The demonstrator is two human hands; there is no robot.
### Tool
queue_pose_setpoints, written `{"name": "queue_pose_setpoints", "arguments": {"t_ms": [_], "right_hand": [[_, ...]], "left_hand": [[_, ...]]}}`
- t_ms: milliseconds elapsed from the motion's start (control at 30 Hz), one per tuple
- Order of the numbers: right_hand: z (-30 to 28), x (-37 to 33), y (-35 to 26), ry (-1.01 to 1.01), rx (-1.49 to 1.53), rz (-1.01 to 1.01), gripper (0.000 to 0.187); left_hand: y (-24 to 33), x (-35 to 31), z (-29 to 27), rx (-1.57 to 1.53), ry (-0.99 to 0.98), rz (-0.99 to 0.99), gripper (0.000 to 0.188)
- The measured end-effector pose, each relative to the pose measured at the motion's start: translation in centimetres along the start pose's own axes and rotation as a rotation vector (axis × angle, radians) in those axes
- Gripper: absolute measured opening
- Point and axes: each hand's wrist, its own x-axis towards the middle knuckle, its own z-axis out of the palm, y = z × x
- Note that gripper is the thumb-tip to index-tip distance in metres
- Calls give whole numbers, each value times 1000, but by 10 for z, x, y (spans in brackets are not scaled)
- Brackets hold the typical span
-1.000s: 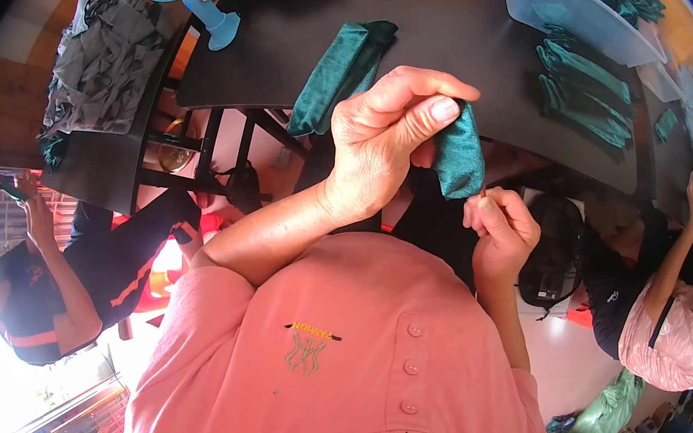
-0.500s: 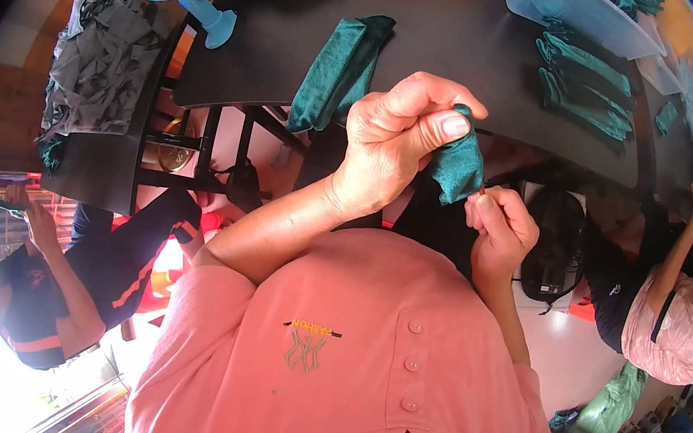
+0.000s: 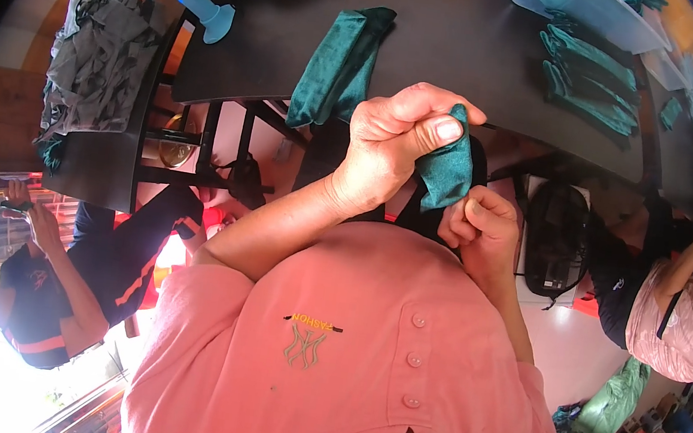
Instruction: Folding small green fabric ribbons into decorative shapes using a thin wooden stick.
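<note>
The left hand (image 3: 389,148) is nearly closed, thumb and forefinger pinching the upper part of a green velvet piece (image 3: 449,170) in front of the bench (image 3: 445,47). The right hand (image 3: 490,232) is curled beside the piece's lower end; its grip cannot be determined. A folded green strip (image 3: 330,67) lies at the bench's near edge.

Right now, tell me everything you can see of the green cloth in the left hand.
The green cloth is narrow, creased and velvety-looking, with a soft sheen. Its upper part is pinched in the left hand; below, it slants down in midair, off the table. The right hand is close to its lower end; contact there is unclear.
</note>
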Motion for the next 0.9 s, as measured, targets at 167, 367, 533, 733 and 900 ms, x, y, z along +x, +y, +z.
{"name": "queue_pose_setpoints", "arguments": {"t_ms": [167, 367, 533, 733, 900], "right_hand": [[6, 0, -3, 198, -254, -252, 16], [15, 2, 2, 282, -350, -396, 16], [9, -1, -7, 352, -625, -491, 15], [10, -4, -4, 355, -668, -513, 14], [9, -4, -2, 291, -568, -501, 13]], "left_hand": [[0, -5, -4, 159, 76, 27, 9], [-5, 3, -5, 118, 33, 39, 5], [11, 14, -18, 258, -93, 55, 26], [18, 24, -15, 261, -99, 141, 40], [16, 28, -8, 143, -131, 21, 34]]}}
